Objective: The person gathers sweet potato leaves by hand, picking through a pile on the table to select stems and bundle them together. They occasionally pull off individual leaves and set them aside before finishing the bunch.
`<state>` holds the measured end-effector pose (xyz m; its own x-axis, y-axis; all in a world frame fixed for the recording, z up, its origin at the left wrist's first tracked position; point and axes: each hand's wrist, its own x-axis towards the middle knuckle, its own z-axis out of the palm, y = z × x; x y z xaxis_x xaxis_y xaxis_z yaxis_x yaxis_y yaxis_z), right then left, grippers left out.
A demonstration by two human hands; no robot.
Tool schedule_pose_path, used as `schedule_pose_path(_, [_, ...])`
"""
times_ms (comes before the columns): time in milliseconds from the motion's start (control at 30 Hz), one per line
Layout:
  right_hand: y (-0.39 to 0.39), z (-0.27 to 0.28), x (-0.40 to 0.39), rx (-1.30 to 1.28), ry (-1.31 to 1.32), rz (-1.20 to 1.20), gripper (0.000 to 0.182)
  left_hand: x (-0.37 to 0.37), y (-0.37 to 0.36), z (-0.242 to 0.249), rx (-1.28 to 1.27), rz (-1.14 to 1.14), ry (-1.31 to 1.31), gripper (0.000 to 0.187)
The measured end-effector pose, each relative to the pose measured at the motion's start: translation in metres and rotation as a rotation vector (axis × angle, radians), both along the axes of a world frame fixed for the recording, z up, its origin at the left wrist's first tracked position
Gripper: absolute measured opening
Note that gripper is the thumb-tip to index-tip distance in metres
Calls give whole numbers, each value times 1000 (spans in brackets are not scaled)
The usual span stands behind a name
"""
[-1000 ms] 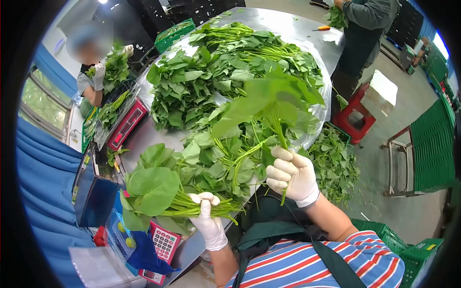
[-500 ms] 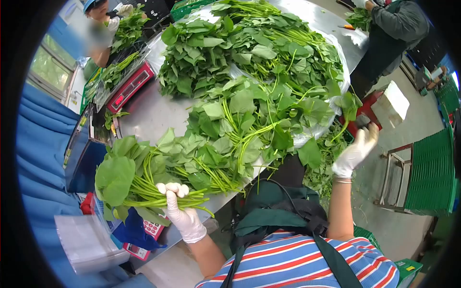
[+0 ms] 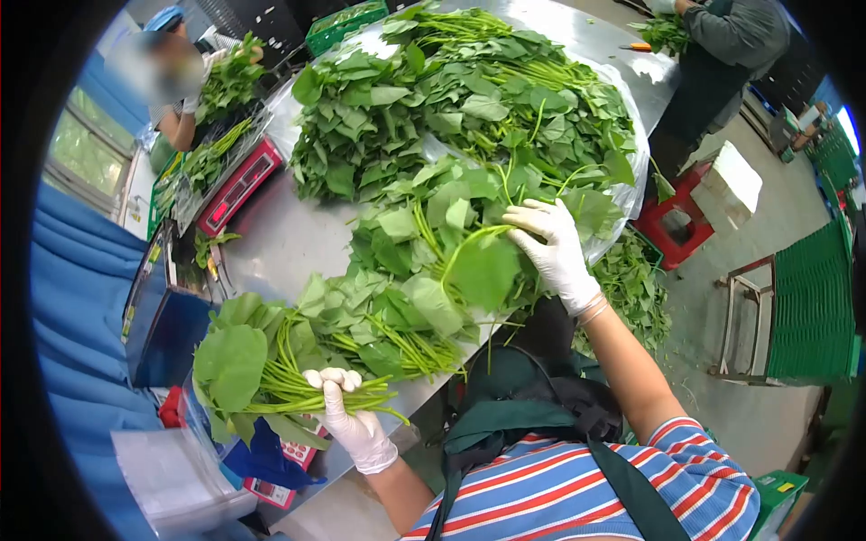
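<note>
Gloved in white, my left hand is closed around the stems of a bunch of leafy greens, which look like sweet potato leaves. The bunch lies sideways at the table's near left edge, its broad leaves pointing left. My right hand, also gloved, is over the near side of the pile, fingers pinched on a green leafy stem with a large leaf hanging from it. Under and beyond it spreads a big heap of the same greens, partly on clear plastic. Smaller bunches lie between my hands.
A red scale stands on the metal table at left. Two people work across the table, each handling greens. On the right are a red stool with a white box and a green crate. Loose greens sit below the table edge.
My right hand has swung in from the right, beyond the table edge, to the pile and now pinches a leafy stem. My left hand keeps its bunch, shifted slightly right and down in view.
</note>
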<state>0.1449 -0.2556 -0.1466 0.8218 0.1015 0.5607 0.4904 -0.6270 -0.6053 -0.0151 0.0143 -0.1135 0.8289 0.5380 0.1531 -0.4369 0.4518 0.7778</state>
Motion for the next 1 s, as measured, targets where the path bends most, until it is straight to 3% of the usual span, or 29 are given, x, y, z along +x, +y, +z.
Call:
schedule_pose_path(67, [-3,18,-6,134,63,-8,20,9,-8,0,8,-14,49,18])
schedule_pose_path(133, [0,41,-14,555,405,166,22,17,-19,2,9,-81,8,18])
schedule_pose_path(167, [2,51,-17,436,339,119,21,21,-26,4,6,-115,35,19])
schedule_pose_path(200, [6,44,-16,619,348,180,20,24,-31,6,6,-145,64,20])
schedule_pose_path(267, [11,66,-29,1100,624,320,20,35,-42,7,-91,-171,95,25])
schedule_pose_path(300, [12,80,-37,636,300,310,21,38,-47,7,-94,-202,101,24])
schedule_pose_path(400, [21,93,-40,728,504,296,24,47,-62,10,-104,-237,140,23])
schedule_pose_path(433, [18,85,-32,457,449,204,26,48,-65,10,-113,-236,147,23])
schedule_pose_path(533, [21,63,-21,638,488,231,28,49,-69,13,-124,-228,169,22])
schedule_pose_path(600, [18,90,-29,578,473,265,27,50,-72,14,-129,-216,189,22])
schedule_pose_path(667, [21,94,-35,689,715,418,27,55,-76,16,-53,-184,188,21])
schedule_pose_path(733, [27,96,-39,650,769,508,27,60,-84,22,5,-178,205,21])
schedule_pose_path(800, [36,102,-44,768,756,582,25,63,-93,30,65,-211,204,25])
schedule_pose_path(900, [43,91,-44,668,651,606,25,64,-103,28,167,-138,202,31])
schedule_pose_path(1000, [50,83,-49,724,617,524,23,64,-106,27,183,-125,217,29])
